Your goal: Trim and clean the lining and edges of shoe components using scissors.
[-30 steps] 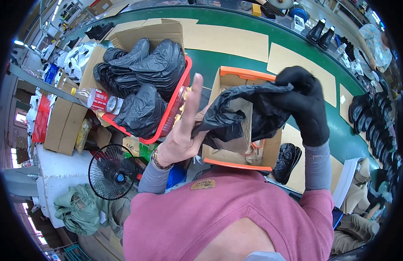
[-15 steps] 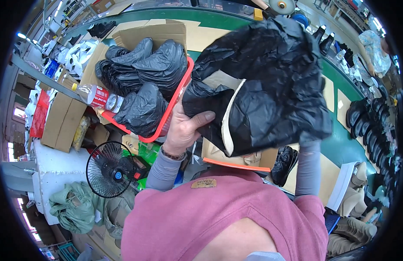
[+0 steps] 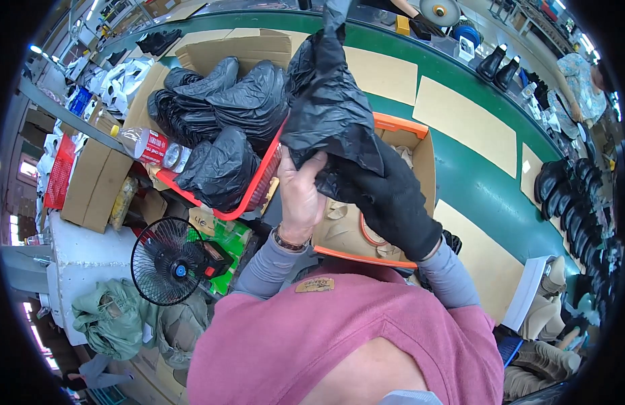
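In front of my chest I hold a black plastic bag [image 3: 332, 115], gathered around something whose shape is mostly hidden. My bare left hand [image 3: 300, 196] is closed on its lower left side, thumb on top. My right hand [image 3: 396, 202], in a black glove, grips the lower right side, its fingertips partly lost against the black plastic. The bag's loose upper end sticks up away from me. Just left of it stands a red plastic basket [image 3: 258, 179] with cardboard in it and several black bag-wrapped bundles [image 3: 248, 101].
Under my hands sits an orange-rimmed cardboard box [image 3: 425, 162] with crumpled brown paper. A plastic bottle [image 3: 154, 148] lies on the basket's near side. A black fan [image 3: 169, 262] stands lower left. Beyond runs a green belt [image 3: 491, 182] with cardboard sheets [image 3: 464, 121]. A co-worker [image 3: 582, 84] is far right.
The spread bag is now bunched narrow, and the cream-edged piece that showed in it is covered. My right hand has come in from the far right to the bag's lower side.
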A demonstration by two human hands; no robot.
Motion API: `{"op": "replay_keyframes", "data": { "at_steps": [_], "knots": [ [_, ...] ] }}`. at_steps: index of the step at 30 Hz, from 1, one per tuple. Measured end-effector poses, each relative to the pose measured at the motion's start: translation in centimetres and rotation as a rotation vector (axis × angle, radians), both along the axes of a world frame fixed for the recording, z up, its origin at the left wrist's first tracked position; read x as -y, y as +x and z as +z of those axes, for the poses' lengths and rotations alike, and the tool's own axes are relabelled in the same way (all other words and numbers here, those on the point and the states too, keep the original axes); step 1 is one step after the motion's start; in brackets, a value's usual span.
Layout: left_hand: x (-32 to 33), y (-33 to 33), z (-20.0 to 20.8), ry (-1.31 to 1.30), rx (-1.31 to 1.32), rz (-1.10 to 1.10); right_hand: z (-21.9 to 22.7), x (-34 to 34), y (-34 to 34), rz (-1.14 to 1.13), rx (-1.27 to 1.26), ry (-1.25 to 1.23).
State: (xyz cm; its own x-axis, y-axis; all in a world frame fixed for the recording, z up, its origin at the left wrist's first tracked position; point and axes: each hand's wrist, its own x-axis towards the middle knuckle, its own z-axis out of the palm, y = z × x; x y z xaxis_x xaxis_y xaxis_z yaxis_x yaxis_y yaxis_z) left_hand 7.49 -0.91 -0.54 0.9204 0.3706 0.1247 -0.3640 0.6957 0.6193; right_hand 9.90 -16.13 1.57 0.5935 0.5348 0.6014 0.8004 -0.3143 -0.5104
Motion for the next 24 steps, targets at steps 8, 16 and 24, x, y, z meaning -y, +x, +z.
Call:
{"op": "replay_keyframes", "data": {
  "at_steps": [8,16,24],
  "knots": [
    [-1.2,0.6,-2.6,0.322,0.072,0.047,2.3,1.9,-1.4,0.207,-0.159,-0.154],
    [-0.3,1.5,-1.7,0.095,-0.009,-0.036,4.0,5.7,1.3,0.142,-0.842,0.525],
    [1.0,0.3,-0.8,0.579,-0.068,0.083,3.2,2.7,2.4,0.206,-0.983,0.388]
  ]
}}
